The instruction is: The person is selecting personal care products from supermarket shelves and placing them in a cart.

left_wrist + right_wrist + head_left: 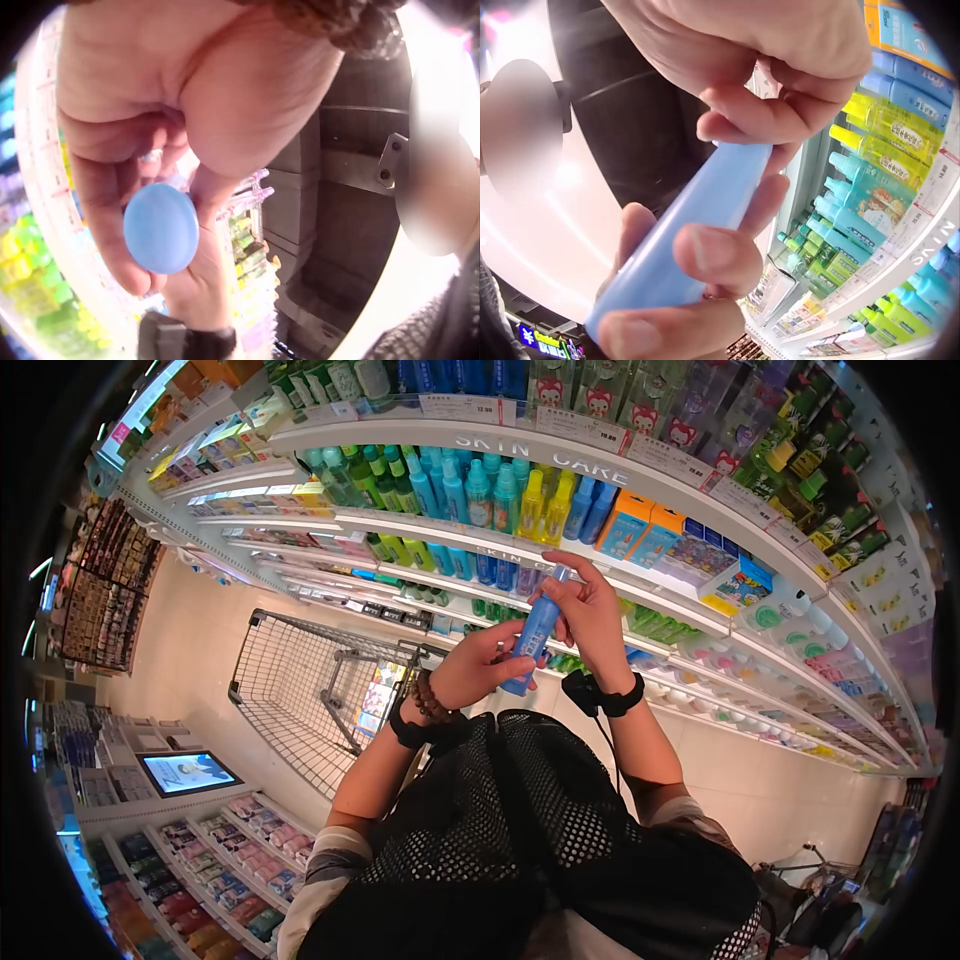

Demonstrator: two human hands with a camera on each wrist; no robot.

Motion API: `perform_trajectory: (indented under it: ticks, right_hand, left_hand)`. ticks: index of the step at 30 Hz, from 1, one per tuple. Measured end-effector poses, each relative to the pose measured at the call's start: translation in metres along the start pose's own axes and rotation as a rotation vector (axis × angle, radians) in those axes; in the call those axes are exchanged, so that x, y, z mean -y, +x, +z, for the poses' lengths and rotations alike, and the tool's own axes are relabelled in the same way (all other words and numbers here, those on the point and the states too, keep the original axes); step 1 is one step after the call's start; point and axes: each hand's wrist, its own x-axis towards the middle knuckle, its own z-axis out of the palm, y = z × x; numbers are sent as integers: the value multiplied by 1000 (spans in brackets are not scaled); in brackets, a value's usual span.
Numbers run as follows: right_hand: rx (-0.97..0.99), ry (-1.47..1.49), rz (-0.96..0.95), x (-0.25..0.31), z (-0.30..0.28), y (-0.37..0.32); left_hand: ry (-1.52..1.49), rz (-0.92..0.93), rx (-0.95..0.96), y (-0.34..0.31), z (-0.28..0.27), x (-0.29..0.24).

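Observation:
A slim blue bottle point(537, 632) with pale lettering is held tilted in front of the chest, between both hands. My left hand point(466, 676) grips its lower part, fingers and thumb wrapped around the body. At the upper end, my right hand point(592, 618) curls its fingers about the bottle's top, which is partly hidden by them. The left wrist view looks straight at the round blue base of the bottle point(161, 229). In the right wrist view, the smooth side of the bottle point(690, 210) runs down from the right hand point(772, 75) to the left hand's fingers point(712, 259).
Ahead stands a curved shelf point(470, 525) marked SKIN CARE, with rows of green, turquoise, yellow and blue bottles. Orange-and-blue boxes point(628, 523) stand among them. A wire shopping cart point(290, 680) is at the left, and a screen point(188, 771) sits above more stocked shelving.

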Motion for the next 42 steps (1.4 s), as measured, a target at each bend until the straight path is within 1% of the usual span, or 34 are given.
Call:
perform_trajectory:
  ticks: [1,3,4,5,7,9,10,11,13,14,15,17,19,20,21,22,23,24,25,26,27,29,31,32,33,34,35,36,37,39,40,41,42]
  right_hand:
    - [0,3,9,-2,1,2]
    - [86,136,7,-5,7,6]
    - [135,108,61,-11,7,7]
    - [149,104,73,-13,10,10]
    - [260,110,123,-13,20,13]
    - [276,60,132,-16,33,16]
    - [299,11,139,-19,40,18]
    - [323,-38,144,-23,48,22]
    - [365,-83,193,-49,65,27]
    - [372,-79,178,-65,80,29]
    - [378,-75,166,-81,95,30]
    - [381,-81,176,-117,117,34]
    - [426,-587,16,-160,140,27]
    - [447,-687,51,-175,144,20]
    - [517,-813,-10,-195,145,9]
    - [552,-844,-166,-225,143,-5]
    - [586,-857,-36,-237,152,-20]
    - [664,-1081,-176,-251,147,-34]
    - [693,-1212,-443,-252,155,-39]
    - [663,-1179,-568,-267,147,-42]
    - [606,-1135,-550,-269,145,-41]
    - [619,-1167,-516,-268,149,-40]
    - [656,-1178,-502,-268,150,-35]
    - [620,-1194,-545,-275,148,-37]
    - [579,-1218,-589,-281,146,-38]
    - [579,-1233,-570,-283,151,-33]
    - [605,-1254,-512,-281,155,-29]
    - [633,-1279,-446,-278,157,-28]
    - [635,-1298,-421,-278,156,-31]
    - [655,-1331,-381,-282,155,-32]
    - [671,-1340,-362,-284,155,-30]
    - [673,-1351,-355,-286,156,-29]
    - [666,-1345,-385,-286,158,-28]
  left_hand:
    - [-62,19,-36,-2,0,1]
    - [-129,31,-76,-8,-5,3]
    - [-137,50,-74,-13,-10,4]
    - [-151,81,-84,-17,-13,6]
    - [-182,87,-113,-26,-16,7]
    - [-224,96,-146,-36,-20,8]
    - [-208,151,-181,-39,-25,20]
    - [-218,157,-203,-46,-34,28]
    - [-155,95,-274,-57,-53,41]
    - [-203,44,-327,-70,-62,45]
    - [-306,112,-467,-83,-64,51]
    - [-322,75,-705,-113,-93,79]
    - [-267,62,-1047,-163,-127,122]
    - [-237,47,-1156,-188,-158,168]
    - [-202,14,-1292,-220,-185,219]
    - [-203,-83,-1434,-251,-203,256]
    - [-206,-186,-1573,-282,-217,293]
    - [-184,-297,-1634,-312,-239,351]
    - [-162,-410,-1690,-337,-254,408]
    - [21,-565,-1780,-354,-259,447]
    - [76,-610,-1784,-354,-262,457]
    - [-27,-825,-1720,-355,-271,502]
    - [-158,-1045,-1625,-344,-280,527]
    - [-190,-1086,-1622,-343,-283,543]
    - [-25,-1264,-1586,-343,-288,588]
    - [-10,-1284,-1596,-341,-293,597]
    - [6,-1304,-1605,-338,-296,606]
    - [-109,-1223,-1691,-336,-301,629]
    - [-110,-1181,-1714,-331,-307,632]
    - [-195,-1125,-1625,-336,-308,642]
    - [-512,-1030,-1648,-338,-314,658]
    - [-658,-975,-1692,-337,-317,672]
    - [-673,-947,-1694,-334,-319,675]
